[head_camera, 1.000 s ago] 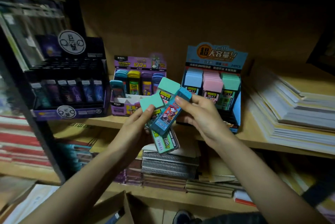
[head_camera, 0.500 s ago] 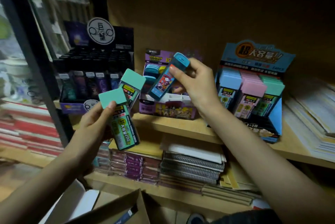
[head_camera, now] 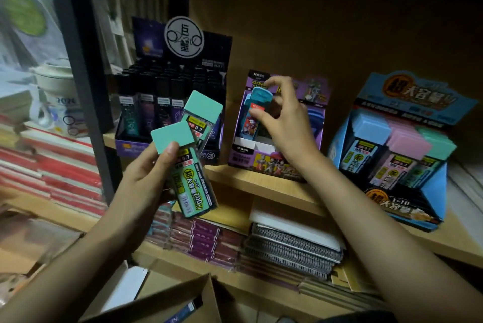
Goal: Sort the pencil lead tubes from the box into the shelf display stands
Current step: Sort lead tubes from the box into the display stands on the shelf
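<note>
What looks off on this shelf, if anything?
Nothing spilled or damaged. The blue tube, pinched by the right hand, leans tilted at the purple stand; the left hand holds two green-capped tubes.

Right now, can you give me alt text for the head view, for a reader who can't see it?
The right hand pinches a blue-capped tube at the purple display stand on the shelf. The left hand grips two mint-capped tubes; a black stand and a blue stand flank the purple one.

A stationery shop: retail display stands and stacked notebooks fill wooden shelves.
</note>
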Demonstrator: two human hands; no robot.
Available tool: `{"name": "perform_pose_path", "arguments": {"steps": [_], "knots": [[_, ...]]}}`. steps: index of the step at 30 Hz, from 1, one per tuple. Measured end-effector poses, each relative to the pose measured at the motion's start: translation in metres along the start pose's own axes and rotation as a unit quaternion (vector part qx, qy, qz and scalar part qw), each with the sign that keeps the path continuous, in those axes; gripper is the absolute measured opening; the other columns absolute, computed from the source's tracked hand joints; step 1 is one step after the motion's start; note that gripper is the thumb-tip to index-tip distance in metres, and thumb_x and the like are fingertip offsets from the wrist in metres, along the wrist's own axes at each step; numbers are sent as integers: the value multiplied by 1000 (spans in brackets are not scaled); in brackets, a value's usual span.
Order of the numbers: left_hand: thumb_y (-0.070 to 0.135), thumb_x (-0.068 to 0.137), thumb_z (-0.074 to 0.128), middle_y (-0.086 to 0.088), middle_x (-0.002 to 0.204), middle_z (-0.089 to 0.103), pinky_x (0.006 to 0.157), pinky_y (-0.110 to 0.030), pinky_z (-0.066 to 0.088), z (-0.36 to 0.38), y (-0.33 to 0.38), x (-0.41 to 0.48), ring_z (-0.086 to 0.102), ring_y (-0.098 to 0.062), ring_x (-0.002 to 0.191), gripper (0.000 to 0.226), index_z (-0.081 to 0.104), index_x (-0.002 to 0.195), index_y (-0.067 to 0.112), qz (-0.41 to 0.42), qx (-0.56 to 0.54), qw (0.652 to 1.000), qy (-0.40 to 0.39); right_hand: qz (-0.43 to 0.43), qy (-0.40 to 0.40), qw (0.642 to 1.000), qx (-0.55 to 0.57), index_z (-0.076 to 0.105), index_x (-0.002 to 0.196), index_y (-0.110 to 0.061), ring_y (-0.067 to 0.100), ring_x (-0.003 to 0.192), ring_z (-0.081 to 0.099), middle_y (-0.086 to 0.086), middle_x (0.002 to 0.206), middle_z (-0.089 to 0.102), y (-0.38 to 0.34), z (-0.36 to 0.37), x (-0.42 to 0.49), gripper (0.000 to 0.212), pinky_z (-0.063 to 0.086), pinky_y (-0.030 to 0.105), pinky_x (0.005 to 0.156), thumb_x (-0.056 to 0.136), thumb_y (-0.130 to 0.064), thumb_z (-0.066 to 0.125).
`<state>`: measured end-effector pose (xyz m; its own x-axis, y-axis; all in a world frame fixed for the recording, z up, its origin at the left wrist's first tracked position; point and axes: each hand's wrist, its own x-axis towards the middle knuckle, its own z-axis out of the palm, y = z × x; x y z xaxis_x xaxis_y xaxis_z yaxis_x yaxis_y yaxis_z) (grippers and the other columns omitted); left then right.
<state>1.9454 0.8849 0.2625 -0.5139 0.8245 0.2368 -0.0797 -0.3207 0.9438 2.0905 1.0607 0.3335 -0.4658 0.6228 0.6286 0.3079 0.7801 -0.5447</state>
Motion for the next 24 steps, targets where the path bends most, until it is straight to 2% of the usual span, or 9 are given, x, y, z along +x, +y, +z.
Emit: {"name": "perform_pose_path", "arguments": {"steps": [2, 4, 8, 11, 13, 15, 18, 21, 24], "knots": [[49, 80, 50, 8, 90, 72, 57, -22, 56, 0, -1, -2, 71, -11, 83, 22, 69, 90, 43, 0, 2, 1000, 0, -56, 10, 995, -77, 49, 118, -13, 22, 90, 65, 8, 106, 65, 1, 2, -5, 39, 56, 38, 75, 85, -23, 66], [49, 79, 50, 9, 89, 72, 57, -22, 55, -1, -1, -4, 70, -10, 83, 22, 69, 88, 44, -1, 3, 1000, -1, -94, 19, 986, -136, 55, 115, -9, 22, 87, 61, 8, 104, 60, 1, 6, -8, 32, 54, 40, 74, 87, -23, 65], [49, 81, 50, 6, 92, 72, 59, -25, 56, -4, -3, -5, 70, -12, 85, 21, 68, 90, 42, -6, -2, 1000, -2, -60, 12, 992, -114, 58, 117, -10, 13, 80, 51, 3, 101, 45, -6, 4, -9, 26, 52, 31, 74, 93, -20, 57], [47, 81, 52, 3, 96, 71, 62, -29, 58, -2, -4, -8, 70, -13, 87, 25, 67, 99, 38, -7, -9, 1000, -8, -65, 31, 993, -91, 60, 112, -8, 10, 77, 49, 1, 100, 43, -18, 0, -16, 21, 46, 21, 69, 94, -18, 54], [45, 82, 52, 3, 97, 71, 66, -30, 59, 0, -4, -11, 69, -13, 86, 26, 66, 102, 37, -6, -9, 1000, -17, -45, 22, 999, -17, 60, 103, -8, 7, 72, 46, 2, 96, 47, -29, 5, -29, 15, 39, 12, 64, 92, -18, 56], [45, 82, 52, 3, 96, 71, 63, -27, 58, 3, -3, -15, 70, -13, 84, 25, 67, 101, 37, -9, -11, 999, -40, 59, -50, 989, 127, 57, 100, -13, 7, 68, 49, 4, 90, 52, -40, 12, -44, 13, 39, 13, 57, 92, -24, 57], [45, 80, 54, 2, 94, 72, 61, -24, 56, 12, -4, -22, 70, -14, 81, 25, 68, 100, 37, -29, -15, 995, -91, 185, -135, 923, 310, 56, 96, -20, 4, 69, 57, 1, 88, 59, -47, 10, -62, 9, 45, 19, 47, 95, -28, 51], [42, 80, 55, 4, 96, 72, 61, -23, 55, 25, -7, -27, 70, -13, 82, 26, 66, 103, 37, -39, -7, 992, -122, 191, -98, 912, 350, 58, 94, -17, 9, 78, 60, 5, 88, 61, -44, -5, -72, 12, 47, 18, 49, 97, -17, 47], [37, 80, 58, 3, 102, 71, 63, -22, 55, 39, -10, -29, 70, -13, 88, 29, 62, 107, 30, -24, 16, 989, -146, 202, -57, 916, 342, 59, 96, -14, 11, 80, 61, 4, 88, 62, -35, -25, -77, 12, 49, 18, 51, 97, -15, 46]]}}
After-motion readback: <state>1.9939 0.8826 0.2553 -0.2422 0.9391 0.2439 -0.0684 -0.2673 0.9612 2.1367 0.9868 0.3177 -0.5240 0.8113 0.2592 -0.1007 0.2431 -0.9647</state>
